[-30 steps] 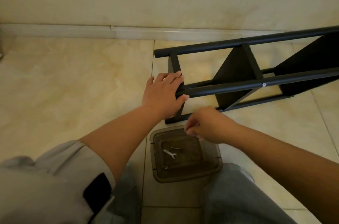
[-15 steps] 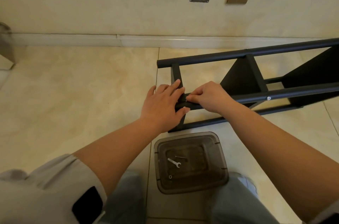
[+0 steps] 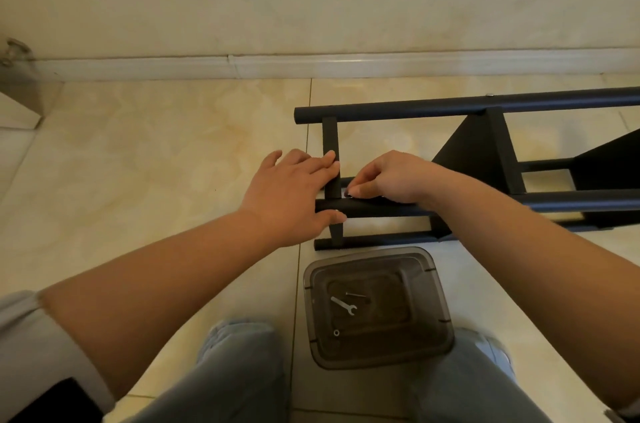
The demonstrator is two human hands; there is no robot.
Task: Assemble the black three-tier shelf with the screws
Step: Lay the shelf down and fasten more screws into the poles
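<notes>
on the tiled floor, left hand (image 3: 291,195) presses flat against the black shelf (image 3: 485,159) while right hand (image 3: 388,176) pinches a screw (image 3: 349,194).

open tiled floor (image 3: 156,152) left of shelf frame (image 3: 485,107), plastic bin (image 3: 377,308) just beside its near rail

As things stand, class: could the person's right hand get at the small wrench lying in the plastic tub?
Probably yes. The tub is open-topped, just below the right hand, and nothing covers the wrench; but its fingers are busy pinching something at the shelf's tube.
</notes>
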